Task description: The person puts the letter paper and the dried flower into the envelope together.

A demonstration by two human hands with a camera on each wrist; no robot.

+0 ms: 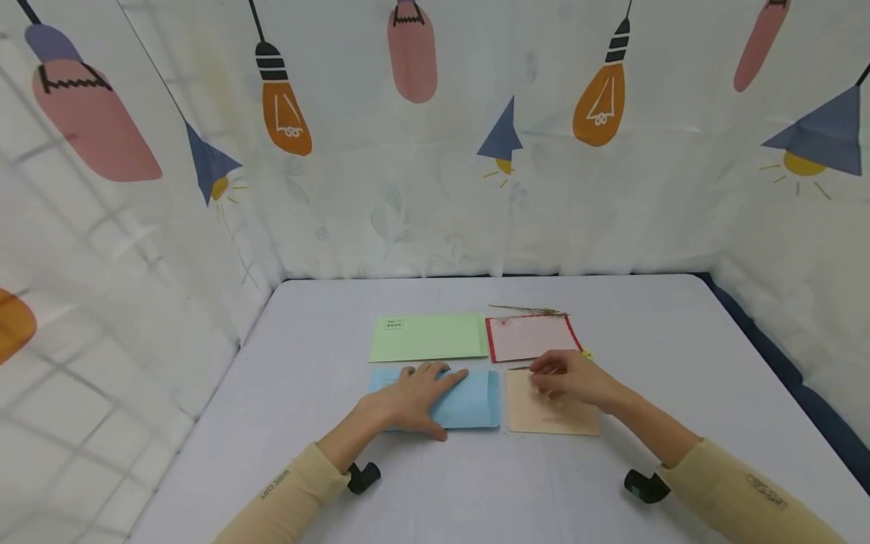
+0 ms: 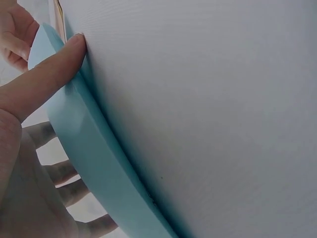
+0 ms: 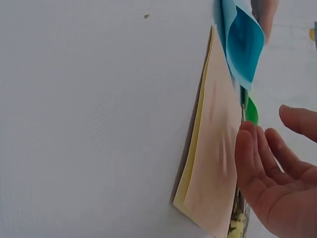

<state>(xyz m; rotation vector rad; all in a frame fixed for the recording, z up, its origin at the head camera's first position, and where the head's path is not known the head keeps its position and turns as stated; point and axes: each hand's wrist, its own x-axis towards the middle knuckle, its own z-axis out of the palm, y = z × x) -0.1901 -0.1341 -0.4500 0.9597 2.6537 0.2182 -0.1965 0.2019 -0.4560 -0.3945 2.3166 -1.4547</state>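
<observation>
Spread over the light blue envelope (image 1: 476,404) is my left hand (image 1: 416,397), its fingers reaching across the paper. In the left wrist view the thumb (image 2: 54,74) rests at the near edge of the bowed envelope. My right hand (image 1: 574,378) is over the far part of a tan card or envelope (image 1: 553,419). The right wrist view shows its fingers (image 3: 247,153) touching together at the paper's far edge, the thumb (image 3: 299,121) apart from them and nothing between. A small yellow flower (image 1: 587,354) shows just beyond this hand.
Behind the blue envelope lies a light green envelope (image 1: 428,340). Beside it is a pink card with red edging (image 1: 526,340), with a dried sprig (image 1: 544,310) along its far edge. All lie on a white-covered table (image 1: 476,491) before a printed curtain (image 1: 448,196).
</observation>
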